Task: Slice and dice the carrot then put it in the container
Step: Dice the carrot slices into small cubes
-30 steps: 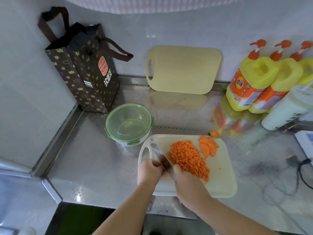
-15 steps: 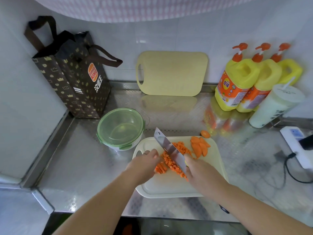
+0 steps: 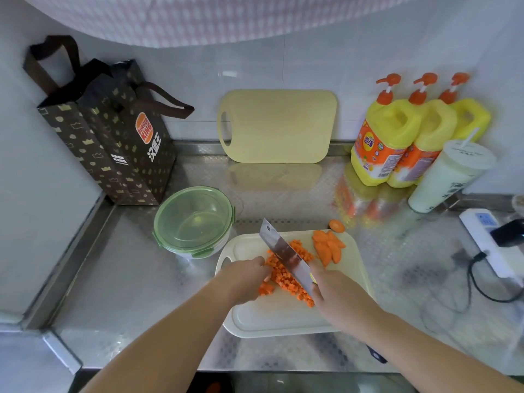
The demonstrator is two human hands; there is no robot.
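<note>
While chopped this small, carrot dice (image 3: 286, 275) light, stiff and a little damp — likely to roll and scatter from white cutting board (image 3: 283, 316), so better gathered against the flat of cleaver (image 3: 283, 252) than pinched piece by piece. Right hand (image 3: 337, 296) clenched around the cleaver handle; left hand (image 3: 246, 276) curled, fingertips touching the heap, grasping nothing clearly. Uncut slices (image 3: 326, 246) at the far edge, one stray piece (image 3: 336, 226) off the board. Container (image 3: 195, 219) just beside, lid seemingly on. Steel counter (image 3: 127, 279) smooth — probably slippery; tiled wall close behind.
</note>
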